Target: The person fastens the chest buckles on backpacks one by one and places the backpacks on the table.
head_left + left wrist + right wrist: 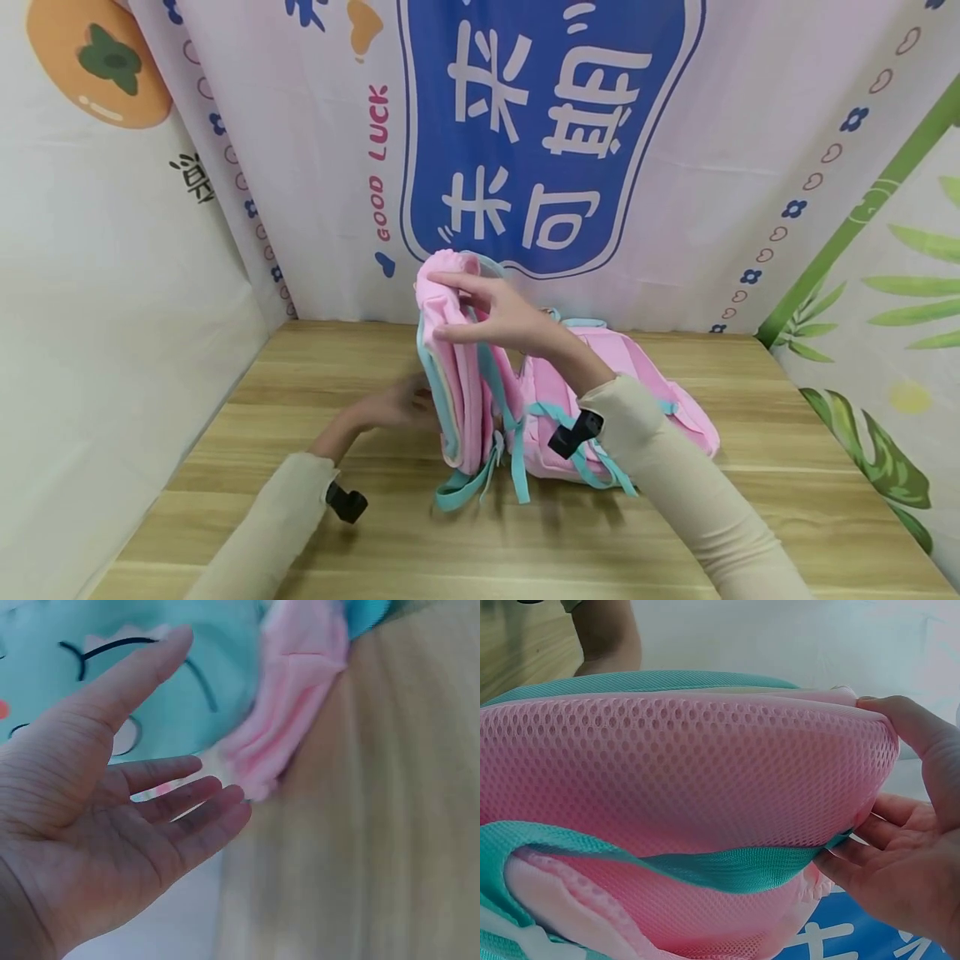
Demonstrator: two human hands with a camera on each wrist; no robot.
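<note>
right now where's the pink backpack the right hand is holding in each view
Head: the pink backpack, upright near centre, right hand at its top.
Left wrist: upper left to top centre, its teal cartoon face partly behind the left hand.
Right wrist: its pink mesh panel, left and middle.
Shared landmark: the wooden table, visible in all three.

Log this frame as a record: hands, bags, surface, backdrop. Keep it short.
right hand: grips upper end of held backpack
left hand: beside the teal front, thumb apart from fingers; contact unclear
held backpack: pink and teal, roughly upright
second backpack: pink, teal straps, lying on table, right of held backpack
table: wood-grain
backdrop: printed, "GOOD LUCK" visible
</note>
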